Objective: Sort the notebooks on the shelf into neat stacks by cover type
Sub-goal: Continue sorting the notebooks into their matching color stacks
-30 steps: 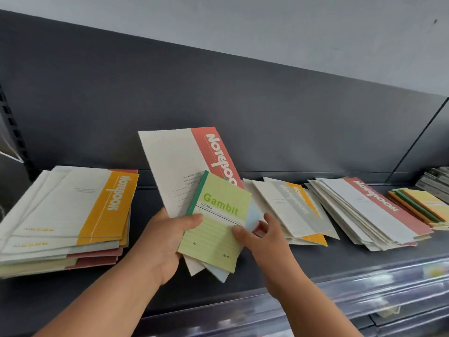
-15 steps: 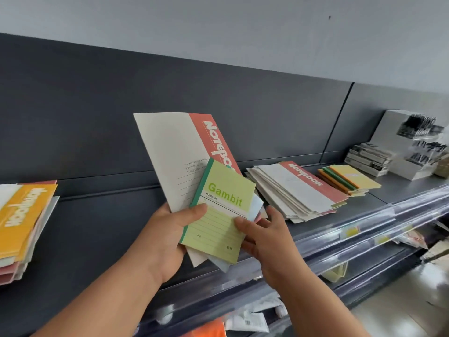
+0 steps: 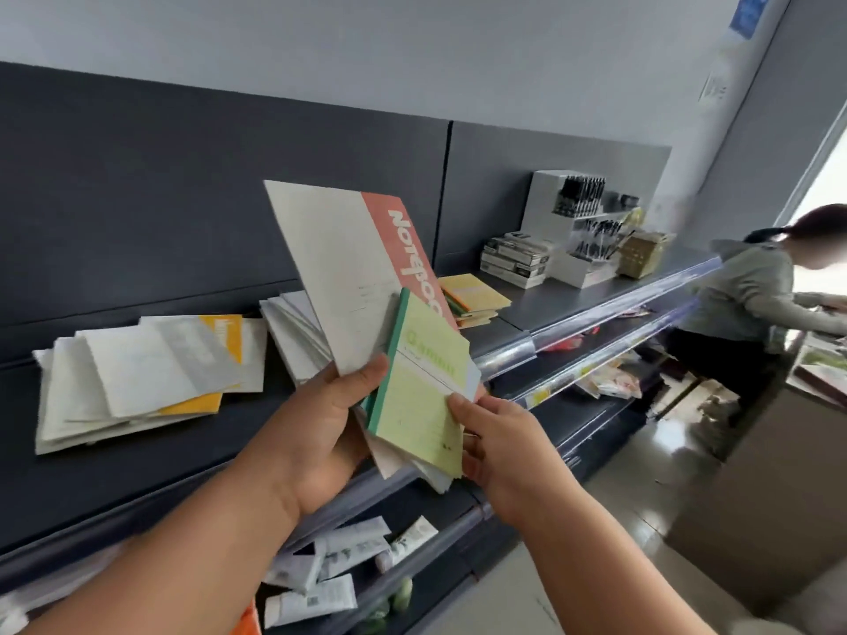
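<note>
Bright, flat daylight, probably from the blown-out opening [image 3: 832, 176] far right of the right hand [image 3: 499, 451]. Motion blur smears the green notebook [image 3: 421, 387] print and the stack [image 3: 137, 373] left of the left hand [image 3: 316, 433]. Edges bend.

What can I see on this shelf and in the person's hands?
large notebook: one, cream with red band, back of held bundle
small notebook: one, green, front of held bundle
loose pile: several notebooks, cream and orange, shelf left
second pile: several, pale, shelf behind the bundle
small stack: few, yellow, shelf further right
boxes: several, black and white, beyond small stack
pen display: one, white, shelf's far end
tubes: several, white, lower shelf
other person: one, grey top, far right
left hand: grips the bundle
right hand: pinches the small notebook
</note>
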A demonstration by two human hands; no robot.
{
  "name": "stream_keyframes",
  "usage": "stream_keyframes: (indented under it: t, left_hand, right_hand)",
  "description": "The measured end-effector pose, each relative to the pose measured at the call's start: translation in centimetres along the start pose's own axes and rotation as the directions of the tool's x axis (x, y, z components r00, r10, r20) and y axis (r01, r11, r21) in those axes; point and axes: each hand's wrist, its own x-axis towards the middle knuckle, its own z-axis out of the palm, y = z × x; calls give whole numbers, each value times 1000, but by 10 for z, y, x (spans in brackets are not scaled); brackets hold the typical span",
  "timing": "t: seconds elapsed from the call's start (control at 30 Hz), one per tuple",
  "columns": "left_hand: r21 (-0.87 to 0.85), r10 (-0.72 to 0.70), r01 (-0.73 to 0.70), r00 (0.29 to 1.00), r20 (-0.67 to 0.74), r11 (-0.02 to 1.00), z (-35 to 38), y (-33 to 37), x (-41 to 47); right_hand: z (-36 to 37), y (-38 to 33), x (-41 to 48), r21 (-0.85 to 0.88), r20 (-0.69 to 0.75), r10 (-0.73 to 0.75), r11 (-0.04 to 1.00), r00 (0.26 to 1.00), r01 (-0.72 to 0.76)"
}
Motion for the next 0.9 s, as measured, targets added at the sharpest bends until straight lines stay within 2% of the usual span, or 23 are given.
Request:
stream_keyframes:
  t: [0.2,0.4,0.8,0.9]
  left_hand:
    - [6,-164,164,983,88,986,42,-28,30]
    - [55,-210,206,974,81,977,48,-40,74]
    - [1,-169,170,984,51,986,44,-26,217]
    - [-6,-123,123,992,2,992,33,-10,249]
  right_hand:
    - [-66,-18,12,48,-104,-21,999,994,26]
    - [-92,-26,40,107,-160,-4,994,987,21]
    - [-104,-79,162,-30,-207,-56,998,977,50]
    - [-106,-91,198,-57,-233,-63,997,970,51]
